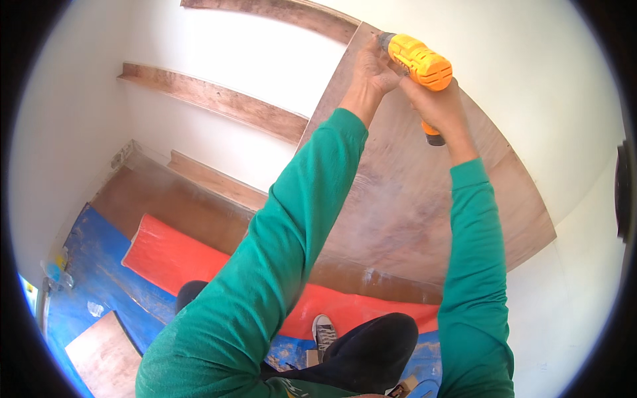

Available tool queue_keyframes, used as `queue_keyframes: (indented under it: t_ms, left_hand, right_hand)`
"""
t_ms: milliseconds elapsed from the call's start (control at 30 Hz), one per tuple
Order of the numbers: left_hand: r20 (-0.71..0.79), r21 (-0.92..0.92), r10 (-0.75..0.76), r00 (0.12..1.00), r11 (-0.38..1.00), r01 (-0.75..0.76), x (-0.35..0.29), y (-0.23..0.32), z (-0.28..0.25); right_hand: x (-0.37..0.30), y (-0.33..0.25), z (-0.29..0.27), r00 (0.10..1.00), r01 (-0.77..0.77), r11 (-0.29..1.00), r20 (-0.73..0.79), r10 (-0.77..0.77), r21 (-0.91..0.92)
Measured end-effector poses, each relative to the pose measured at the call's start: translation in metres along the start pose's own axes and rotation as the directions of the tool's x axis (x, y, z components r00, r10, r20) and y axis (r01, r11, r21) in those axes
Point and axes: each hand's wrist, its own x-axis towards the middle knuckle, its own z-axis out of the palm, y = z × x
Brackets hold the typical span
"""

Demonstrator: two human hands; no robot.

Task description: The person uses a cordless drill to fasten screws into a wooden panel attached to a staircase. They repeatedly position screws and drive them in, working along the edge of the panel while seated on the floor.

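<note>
Gripping the drill (421,61) are right fingers (413,91); left fingers (373,52) near its chuck (385,41), grasp unclear.

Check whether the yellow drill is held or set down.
Held: the yellow drill is up by the large board, right hand around its handle.

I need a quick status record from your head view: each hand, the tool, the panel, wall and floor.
Right hand: wrapped around the drill
Left hand: beside the drill's front end; whether it grips anything is unclear
Drill: yellow and black, front end toward the picture's left; tip hidden
Panel: large, brown, behind both hands
Wall: three wooden rails left of the panel
Floor: red sheet, blue sheet, loose board
</note>
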Motion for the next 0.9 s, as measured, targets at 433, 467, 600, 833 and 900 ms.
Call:
queue_keyframes:
  t_ms: [433,467,600,833,900]
  left_hand:
    - [-0.157,-0.074,-0.005,0.988,0.997,-0.007,0.030,0.012,-0.006]
    - [-0.217,-0.082,-0.013,0.976,0.997,-0.005,0.031,0.011,-0.006]
    - [-0.161,-0.009,-0.009,0.987,1.000,0.007,0.030,0.014,-0.005]
    - [-0.149,0.046,-0.022,0.989,0.999,0.029,0.026,0.020,-0.003]
    - [-0.092,0.108,0.021,0.996,0.994,-0.011,0.020,0.020,-0.002]
  right_hand:
    - [0.029,-0.037,-0.010,0.984,-0.064,0.970,0.147,0.101,-0.233]
    - [0.028,-0.037,-0.009,0.989,-0.047,0.978,0.130,0.074,-0.201]
    - [0.028,-0.039,-0.008,0.990,-0.056,0.976,0.117,0.082,-0.208]
    - [0.028,-0.040,-0.007,0.992,-0.016,0.970,0.118,0.046,-0.242]
    - [0.031,-0.039,-0.007,0.988,-0.036,0.957,0.131,0.077,-0.289]
